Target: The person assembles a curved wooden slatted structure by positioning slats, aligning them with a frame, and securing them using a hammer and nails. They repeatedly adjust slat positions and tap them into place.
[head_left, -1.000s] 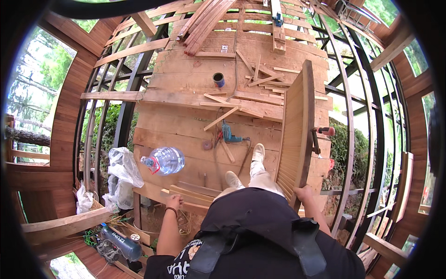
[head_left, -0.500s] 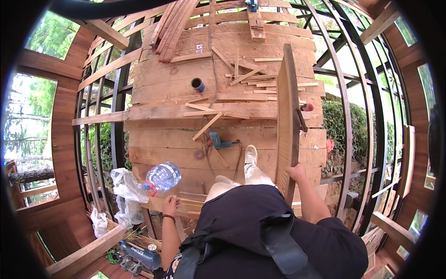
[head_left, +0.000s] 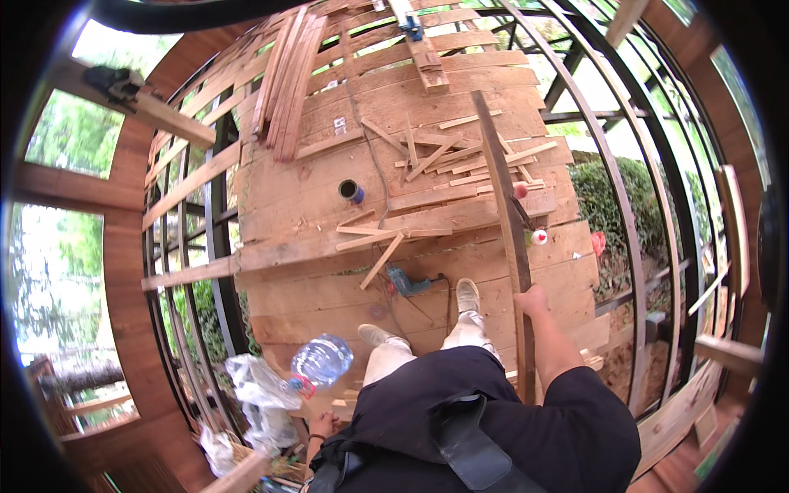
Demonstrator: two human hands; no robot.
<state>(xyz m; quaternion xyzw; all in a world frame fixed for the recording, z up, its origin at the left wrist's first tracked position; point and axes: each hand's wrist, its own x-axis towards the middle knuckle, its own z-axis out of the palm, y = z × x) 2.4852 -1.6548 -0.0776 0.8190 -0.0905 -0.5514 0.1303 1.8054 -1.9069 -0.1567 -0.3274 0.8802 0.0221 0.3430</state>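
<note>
My right hand (head_left: 532,301) grips the edge of a long wooden board (head_left: 514,246), which stands on edge and runs away from me along my right side. My left hand (head_left: 325,423) hangs low by my left hip, its fingers curled with nothing visible in them. Nearest to it lies a clear plastic water bottle (head_left: 322,361) with a red neck. A teal power drill (head_left: 408,283) with a cord rests on the planks ahead of my shoes. Against the board's far right side shows a dark object with a reddish rounded end (head_left: 520,191), its kind unclear.
Thin wood strips (head_left: 452,156) lie scattered ahead on the plank floor (head_left: 288,189). An open dark can (head_left: 351,191) stands among them. Reddish boards (head_left: 292,82) are stacked far left. Plastic bags (head_left: 259,382) lie lower left. Metal bars (head_left: 612,197) border open drops on both sides.
The board has turned so its narrow edge faces me more. My view has swung, and both shoes now show. My left hand sits lower and closer to my body.
</note>
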